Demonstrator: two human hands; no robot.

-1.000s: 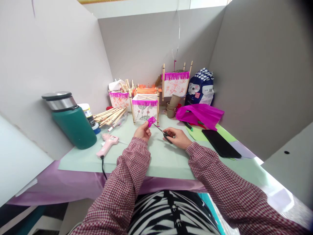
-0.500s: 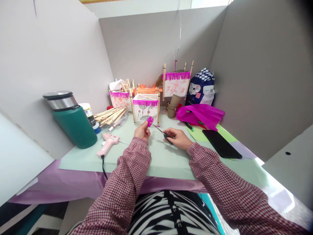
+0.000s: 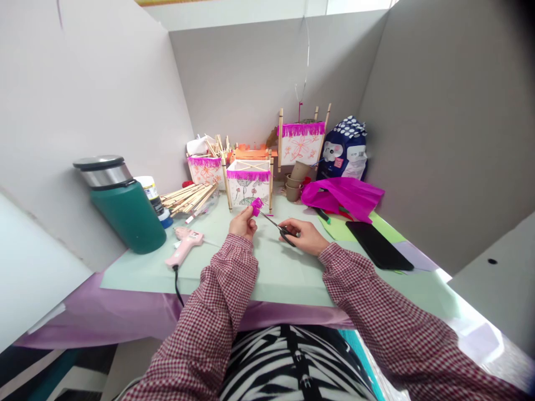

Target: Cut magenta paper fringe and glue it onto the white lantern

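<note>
My left hand [image 3: 243, 224] pinches a small folded piece of magenta crepe paper [image 3: 256, 206] above the pale green mat [image 3: 276, 267]. My right hand [image 3: 304, 235] grips black-handled scissors [image 3: 279, 227], whose blades point up-left and meet the paper's lower edge. Both hands hover just in front of a small paper lantern [image 3: 249, 185] with wooden stick corners and a magenta fringe.
A green flask [image 3: 123, 207] stands at the left, with a pink glue gun [image 3: 184, 245] and its cord beside it. Wooden sticks [image 3: 190, 197], more lanterns [image 3: 300, 142], paper cups [image 3: 295, 179], loose magenta paper [image 3: 341, 196] and a black phone [image 3: 378, 245] lie around. Grey partition walls enclose the desk.
The hands have barely shifted; the magenta piece sits slightly lower and closer to the scissor blades than one second ago.
</note>
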